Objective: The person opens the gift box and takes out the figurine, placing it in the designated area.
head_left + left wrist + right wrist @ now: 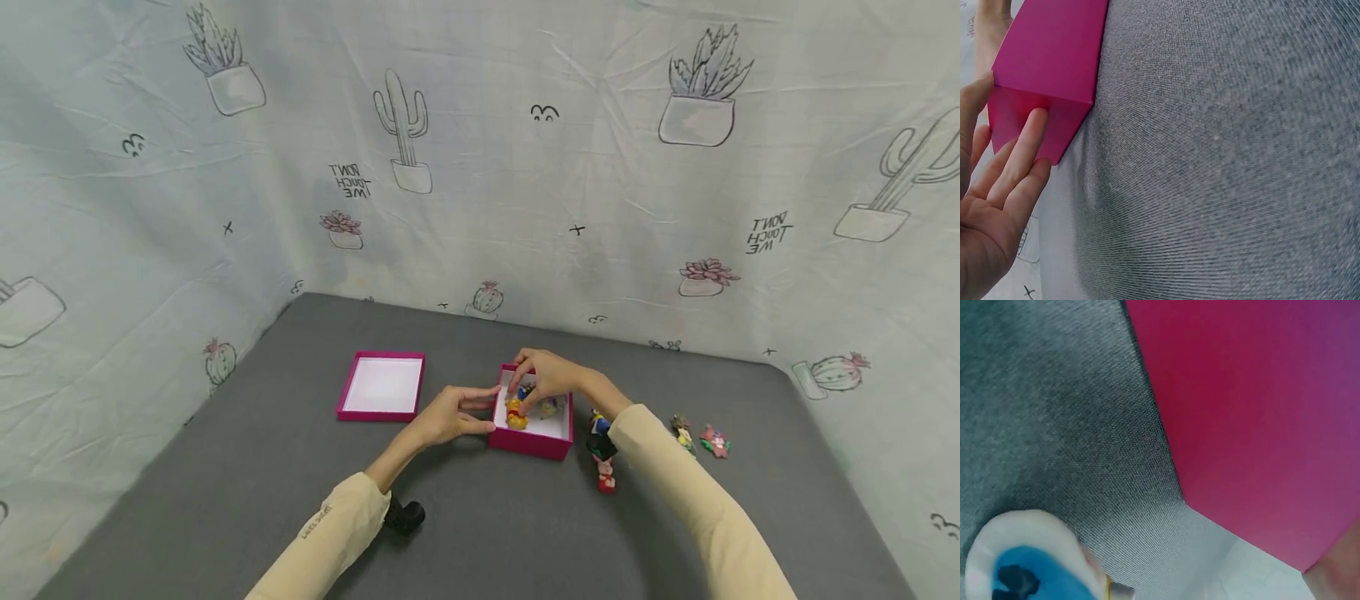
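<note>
A magenta box [531, 442] with a white inside stands open in the middle of the table, holding several small figurines. My left hand [448, 415] rests on its left side, fingers extended; in the left wrist view, the fingertips [1036, 120] touch the box wall. From the far side, my right hand [551, 374] reaches into the box. Its thumb and fingertips pinch a yellow bear figurine [516, 417] in a red top, at the box's left side. A blue and dark figurine [526, 389] lies just behind, partly covered by the hand. Another small figurine [550, 407] lies at the right.
The box's magenta lid [381, 385] lies left, white inside up. Right of the box are a blue-and-yellow figurine [599, 422], a pig figurine in red [605, 475], and two small figurines [682, 432] farther right. A black object [405, 517] sits by the left sleeve.
</note>
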{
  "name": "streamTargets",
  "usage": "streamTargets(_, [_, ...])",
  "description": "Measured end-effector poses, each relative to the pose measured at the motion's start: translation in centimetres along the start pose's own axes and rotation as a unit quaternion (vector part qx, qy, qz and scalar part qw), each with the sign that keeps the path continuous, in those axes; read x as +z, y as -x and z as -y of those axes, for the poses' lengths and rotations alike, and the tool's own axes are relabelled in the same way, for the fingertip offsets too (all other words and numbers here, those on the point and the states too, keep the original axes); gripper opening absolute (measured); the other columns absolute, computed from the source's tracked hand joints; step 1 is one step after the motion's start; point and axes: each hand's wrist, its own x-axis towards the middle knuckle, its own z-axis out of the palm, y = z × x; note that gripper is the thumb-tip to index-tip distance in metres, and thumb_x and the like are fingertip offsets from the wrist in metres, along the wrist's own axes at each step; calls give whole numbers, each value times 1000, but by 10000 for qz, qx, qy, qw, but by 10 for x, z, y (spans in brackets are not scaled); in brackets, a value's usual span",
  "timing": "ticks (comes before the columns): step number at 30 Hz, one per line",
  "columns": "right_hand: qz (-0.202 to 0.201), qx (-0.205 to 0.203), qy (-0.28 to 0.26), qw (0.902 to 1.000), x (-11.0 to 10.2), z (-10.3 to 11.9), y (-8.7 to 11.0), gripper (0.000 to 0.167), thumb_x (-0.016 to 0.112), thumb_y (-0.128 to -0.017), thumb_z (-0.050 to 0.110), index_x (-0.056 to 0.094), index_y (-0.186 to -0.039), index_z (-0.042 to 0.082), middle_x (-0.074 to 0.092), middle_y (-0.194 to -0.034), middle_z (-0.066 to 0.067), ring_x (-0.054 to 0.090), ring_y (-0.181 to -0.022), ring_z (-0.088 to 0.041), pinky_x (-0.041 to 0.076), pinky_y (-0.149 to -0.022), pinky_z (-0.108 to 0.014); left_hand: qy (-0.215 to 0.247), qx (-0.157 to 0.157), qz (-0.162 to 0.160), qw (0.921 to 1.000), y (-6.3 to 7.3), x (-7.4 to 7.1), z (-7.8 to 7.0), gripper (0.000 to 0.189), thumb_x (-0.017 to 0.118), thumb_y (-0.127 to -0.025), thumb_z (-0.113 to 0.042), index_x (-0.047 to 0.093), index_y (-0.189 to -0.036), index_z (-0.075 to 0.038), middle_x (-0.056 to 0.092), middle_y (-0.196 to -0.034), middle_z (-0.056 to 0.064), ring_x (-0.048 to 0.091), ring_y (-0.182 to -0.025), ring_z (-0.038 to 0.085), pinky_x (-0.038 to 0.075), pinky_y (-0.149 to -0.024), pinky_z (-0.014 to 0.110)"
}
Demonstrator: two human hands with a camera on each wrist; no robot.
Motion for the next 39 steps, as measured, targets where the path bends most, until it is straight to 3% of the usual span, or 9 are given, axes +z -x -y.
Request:
streamTargets(8, [-261,-159,-9,9995,1,4,15,44,89,-66,31,75,-101,8,45,-129,-15,41,-122,-31,35,-104,-51,43,-93,4,9999,-1,1,-2,59,71,-85,-1,48,-139,1,50,-137,23,56,-117,37,54,-84,37])
streamTargets(15, [-1288,-653,-196,9893,9,13,27,55,89,-67,26,70,-112,2,51,-125,-13,49,-115,-29,45,-96,-46,15,-37,11,10000,0,2,0,58,71,-86,-2,47,-139,2,48,-138,25,56,-117,39,54,-83,38])
streamTargets(18, [-1296,-667,-914,9851,12,15,31,51,87,-71,19,68,-113,-3,60,-118,-15,59,-108,-29,50,-92,-42,44,-29,24,10000,0,2,0,58,70,-86,-2,47,-139,3,47,-138,25,56,-117,39,54,-84,38])
streamTargets(22, [-986,-381,-1595,9815,13,16,33,45,83,-73,11,67,-110,-8,68,-107,-19,66,-100,-32,53,-87,-38,88,-66,-10,9999,-1,1,-2,58,71,-85,-1,48,-138,3,49,-137,25,56,-117,38,54,-83,38])
streamTargets(26, [-826,-88,-1213,9891,13,19,36,46,84,-73,16,68,-109,-7,71,-104,-16,68,-97,-26,54,-82,-30,78,-100,-25,9999,-3,1,-4,59,72,-84,0,48,-138,2,50,-137,23,57,-116,37,55,-83,39])
streamTargets(32, [-683,-167,-312,9970,16,22,34,46,86,-71,21,71,-108,-3,71,-105,-12,68,-95,-18,54,-80,-24,28,-73,-61,10000,-3,2,-4,59,72,-84,0,49,-138,2,50,-136,24,56,-116,38,55,-82,38])
streamTargets(39, [-734,-270,120,9969,22,28,30,36,84,-72,7,70,-103,-6,71,-101,-14,69,-89,-20,55,-75,-24,109,-172,-119,9997,0,3,-2,61,73,-83,-1,50,-138,-1,51,-137,22,57,-116,36,54,-83,38])
